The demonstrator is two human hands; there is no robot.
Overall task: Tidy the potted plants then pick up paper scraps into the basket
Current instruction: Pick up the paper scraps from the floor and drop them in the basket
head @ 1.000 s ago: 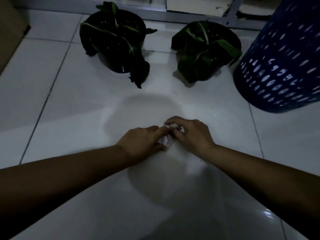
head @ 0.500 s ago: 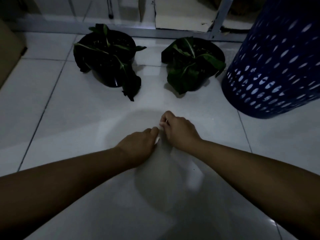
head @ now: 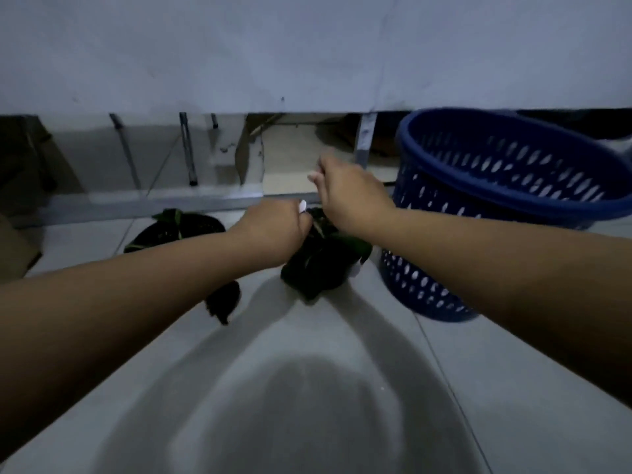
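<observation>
My left hand [head: 273, 229] is raised above the floor, fingers closed on a white paper scrap [head: 302, 206] that pokes out at the knuckles. My right hand [head: 349, 193] is lifted higher and to the right, fingers pinched, with a bit of white paper [head: 313, 174] at the fingertips. The blue perforated basket [head: 506, 186] stands to the right of both hands, its open rim showing. Two black potted plants sit on the floor behind my arms: the left plant [head: 178, 230] partly covered by my left forearm, the right plant [head: 325, 265] under my hands.
A grey wall fills the top of the view, with a metal rack's legs [head: 186, 148] and cardboard [head: 287, 155] below it. A brown box edge [head: 17, 248] sits at the far left. White floor tiles [head: 307, 388] lie in front of me.
Both hands have lifted off the floor with the paper scraps and moved up and right toward the basket. The view has tilted upward, showing the wall and the basket's rim.
</observation>
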